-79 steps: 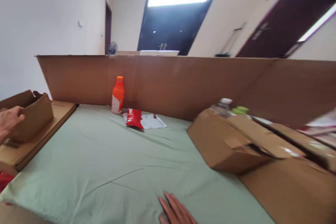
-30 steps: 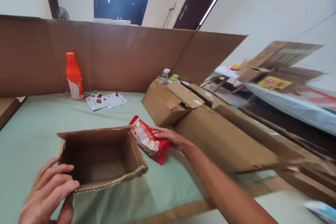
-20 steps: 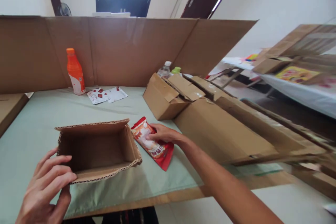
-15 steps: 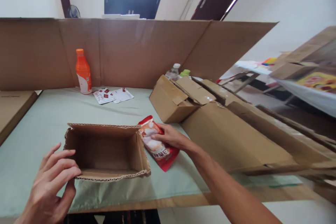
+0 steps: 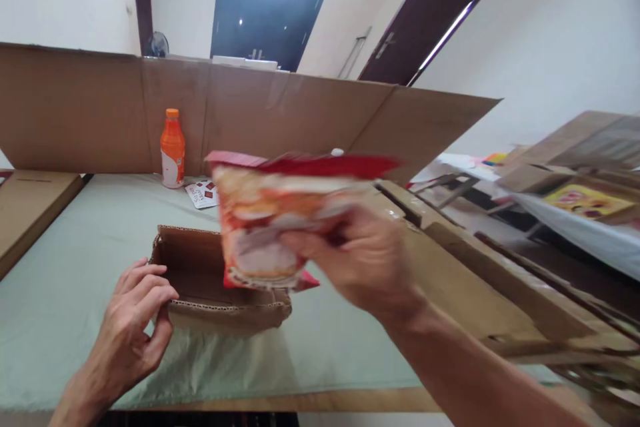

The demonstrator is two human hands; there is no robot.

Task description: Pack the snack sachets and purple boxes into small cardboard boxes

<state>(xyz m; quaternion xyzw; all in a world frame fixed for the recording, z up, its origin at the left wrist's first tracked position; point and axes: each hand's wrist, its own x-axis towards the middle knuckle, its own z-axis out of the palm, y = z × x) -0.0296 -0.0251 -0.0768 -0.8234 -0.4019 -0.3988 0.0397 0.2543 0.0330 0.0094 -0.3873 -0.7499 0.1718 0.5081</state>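
A red and white printed food packet (image 5: 263, 213), blurred by motion, is up in the air in my right hand (image 5: 367, 260). My thumb presses on its front and the fingers are behind it. Below the packet stands an open-topped cardboard box (image 5: 227, 317), its right part partly covered by the packet. My left hand (image 5: 137, 313) grips the box's left end, fingers over the rim and thumb outside. The visible part of the box's inside holds nothing.
Toward the back stands an orange bottle (image 5: 173, 150), beside a white sachet (image 5: 204, 195). A tall cardboard screen (image 5: 300, 113) runs behind the green-covered table (image 5: 120, 213). Large cardboard boxes (image 5: 465, 280) line the right side, and a flat carton (image 5: 35, 207) lies at the left.
My right hand has lifted the packet from the table beside the box, raising it above the box's right part. My left hand stays on the box. The view has tilted up.
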